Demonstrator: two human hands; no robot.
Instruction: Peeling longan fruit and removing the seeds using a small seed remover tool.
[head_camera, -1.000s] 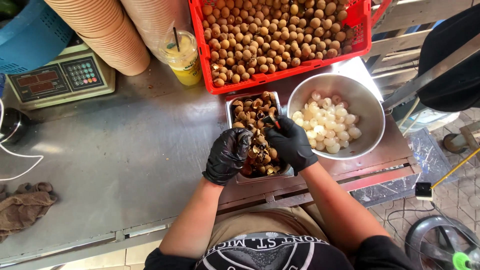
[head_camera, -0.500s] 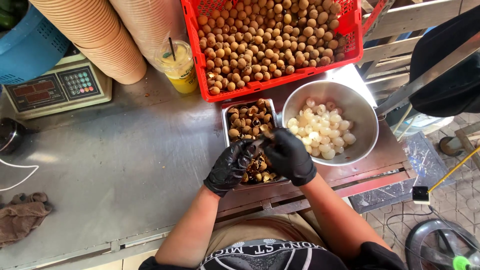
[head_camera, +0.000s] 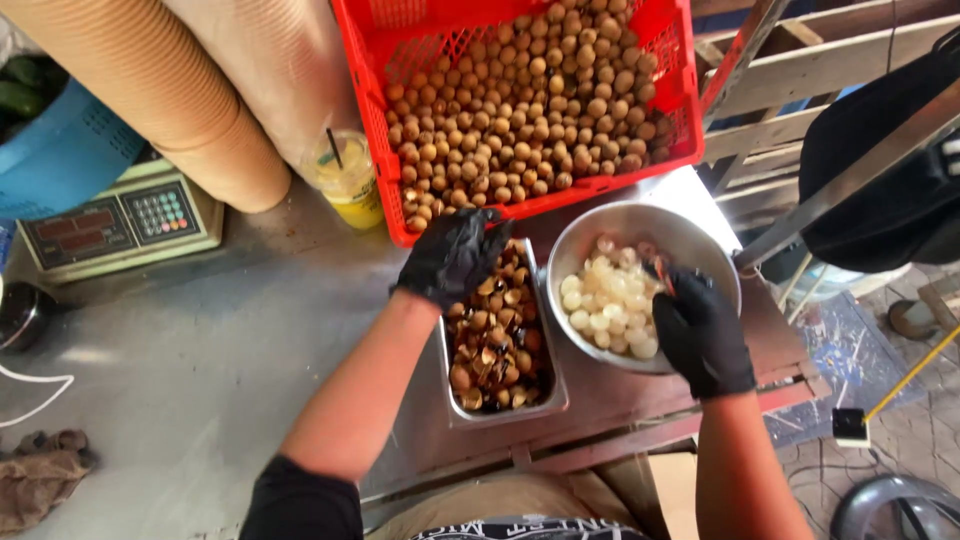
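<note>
A red plastic crate (head_camera: 400, 215) full of round brown fruits stands at the back of the steel table. In front of it a rectangular steel tray (head_camera: 553, 395) holds brown shells and dark seeds. Beside the tray, a round steel bowl (head_camera: 690, 235) holds peeled white fruit. My left hand (head_camera: 455, 255), in a black glove, is palm down at the crate's front rim, above the tray's far end. Its fingers curl downward and hide what is under them. My right hand (head_camera: 700, 330), also gloved, hovers over the bowl's right side, pinching a small reddish tool (head_camera: 661, 272).
A digital scale (head_camera: 120, 225) sits at the left, with a plastic cup of yellow drink and straw (head_camera: 345, 180) beside the crate. Tall stacks of brown paper cups (head_camera: 170, 90) and a blue basket (head_camera: 60, 150) stand behind. A brown rag (head_camera: 40, 475) lies front left. Wooden slats (head_camera: 800, 60) are on the right.
Both hands were together over the tray. Now my left hand has moved forward to the crate's rim and my right hand has moved right over the bowl.
</note>
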